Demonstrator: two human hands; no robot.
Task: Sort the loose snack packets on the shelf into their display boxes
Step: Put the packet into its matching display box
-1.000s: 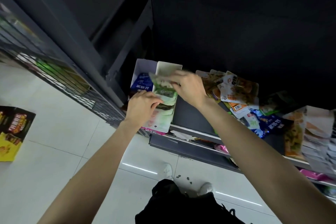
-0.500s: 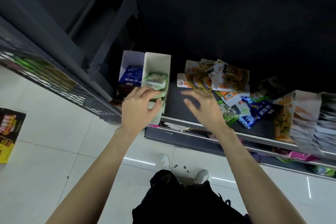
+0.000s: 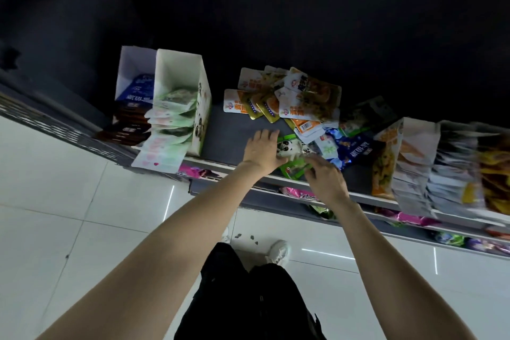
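On the grey shelf [image 3: 229, 130] stands a white display box [image 3: 176, 69] filled with pale green packets [image 3: 172, 119]. To its left, a second box [image 3: 132, 63] holds blue packets. A loose pile of orange packets [image 3: 303, 96] and blue packets [image 3: 356, 149] lies mid-shelf. At the shelf's front edge are loose green panda-print packets [image 3: 289, 148]. My left hand [image 3: 262, 150] lies flat against their left side, fingers apart. The fingers of my right hand [image 3: 327, 181] reach over their lower right part; whether it grips them is unclear.
More display boxes [image 3: 414, 146] full of packets line the shelf's right end. A lower shelf [image 3: 300, 196] holds pink packets. A wire rack [image 3: 55, 130] runs at the left. White floor tiles and my shoe [image 3: 278, 251] are below.
My left hand has let go of the green packets in the white box and moved right. Both hands now meet at the loose green packets on the shelf's front edge.
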